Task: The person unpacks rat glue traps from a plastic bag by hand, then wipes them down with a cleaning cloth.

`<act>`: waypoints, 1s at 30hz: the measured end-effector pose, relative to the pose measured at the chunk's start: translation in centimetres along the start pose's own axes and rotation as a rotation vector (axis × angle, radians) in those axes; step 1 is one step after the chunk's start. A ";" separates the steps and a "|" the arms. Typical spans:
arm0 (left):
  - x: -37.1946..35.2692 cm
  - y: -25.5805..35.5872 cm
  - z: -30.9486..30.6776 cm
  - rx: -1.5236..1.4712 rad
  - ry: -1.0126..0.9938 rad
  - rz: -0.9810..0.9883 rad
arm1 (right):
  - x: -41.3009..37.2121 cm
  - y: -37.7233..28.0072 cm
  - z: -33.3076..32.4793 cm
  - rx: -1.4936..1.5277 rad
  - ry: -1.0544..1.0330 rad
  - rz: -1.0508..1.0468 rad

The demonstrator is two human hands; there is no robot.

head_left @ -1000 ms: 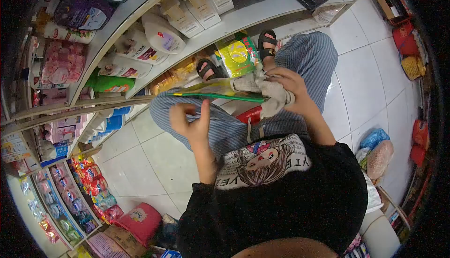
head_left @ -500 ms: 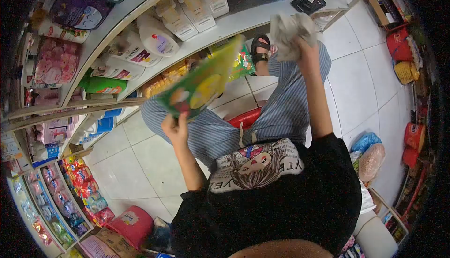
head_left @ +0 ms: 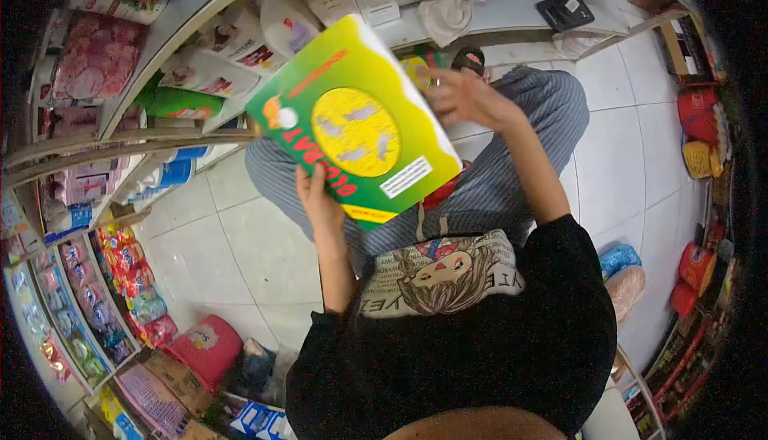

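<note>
A flat green and yellow packet (head_left: 356, 132), with a yellow oval and red lettering on its face, is tilted above my lap. My left hand (head_left: 320, 196) grips its lower left edge, thumb on the front. My right hand (head_left: 472, 104) is just beyond the packet's right edge, blurred, its fingers apart and holding nothing. A crumpled grey-white cloth (head_left: 446, 16) lies on the shelf edge beyond my right hand. Below that shelf, part of another green and yellow packet (head_left: 416, 64) shows behind the held one.
Shelves with bottles (head_left: 284, 20) and boxes curve along the front and left. A black device (head_left: 565, 11) sits on the shelf at upper right. Colourful packs (head_left: 132, 280) fill the left racks. A pink bin (head_left: 210, 348) stands lower left; a blue bag (head_left: 620, 260) lies at right.
The cloth has left my right hand and lies on the shelf. My right hand has moved down and left towards the packet, whose printed face is turned up to view.
</note>
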State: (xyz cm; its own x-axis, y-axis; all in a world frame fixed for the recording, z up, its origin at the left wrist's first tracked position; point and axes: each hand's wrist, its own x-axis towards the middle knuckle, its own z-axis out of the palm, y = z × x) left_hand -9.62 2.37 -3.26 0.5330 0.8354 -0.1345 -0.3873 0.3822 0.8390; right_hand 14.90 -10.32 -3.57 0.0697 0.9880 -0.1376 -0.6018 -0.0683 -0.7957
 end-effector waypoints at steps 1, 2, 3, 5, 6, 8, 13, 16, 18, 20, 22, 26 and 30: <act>-0.3 -0.4 0.5 0.013 -0.017 -0.021 | -0.7 1.1 0.5 -0.040 -0.040 0.040; -0.5 -0.3 1.0 0.003 0.041 -0.126 | -0.6 2.0 1.8 -0.219 0.165 0.029; -0.3 -0.3 1.1 0.005 0.045 -0.132 | -0.7 2.2 2.1 -0.215 0.167 0.035; 0.4 -0.5 1.3 0.215 -0.064 -0.109 | -0.8 2.5 2.5 -0.193 0.234 -0.088; 0.7 -0.4 1.8 0.220 -0.073 -0.114 | -1.0 2.5 2.0 -0.150 0.240 -0.074; 0.9 -0.3 1.7 0.287 -0.109 -0.109 | -1.3 2.4 1.7 -0.180 0.251 -0.055; 1.2 -0.3 2.1 0.377 -0.157 -0.102 | -1.8 3.4 1.4 -0.181 0.286 -0.059; 1.3 -0.6 2.1 0.380 -0.131 -0.081 | -2.0 3.6 1.6 -0.201 0.310 -0.072; 1.4 -1.1 2.1 0.386 -0.123 -0.055 | -2.1 3.7 1.7 -0.182 0.309 -0.071; 1.6 -1.3 2.2 0.387 -0.111 -0.024 | -2.1 3.7 1.7 -0.168 0.304 -0.068; 1.7 -1.4 2.2 0.406 -0.080 -0.078 | -2.2 4.0 1.6 -0.182 0.329 -0.060; 1.9 -1.2 2.0 0.365 -0.103 -0.177 | -2.4 3.8 1.7 -0.179 0.332 -0.051; 2.8 -1.0 1.2 0.257 -0.027 -0.312 | -2.0 4.4 0.8 -0.177 0.329 -0.043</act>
State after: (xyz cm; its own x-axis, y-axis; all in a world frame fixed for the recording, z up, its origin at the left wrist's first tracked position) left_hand -6.85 3.82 -3.83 0.6163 0.6826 -0.3927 -0.0045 0.5017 0.8650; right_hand 11.44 -12.47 -6.36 0.3614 0.8951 -0.2611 -0.4477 -0.0790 -0.8907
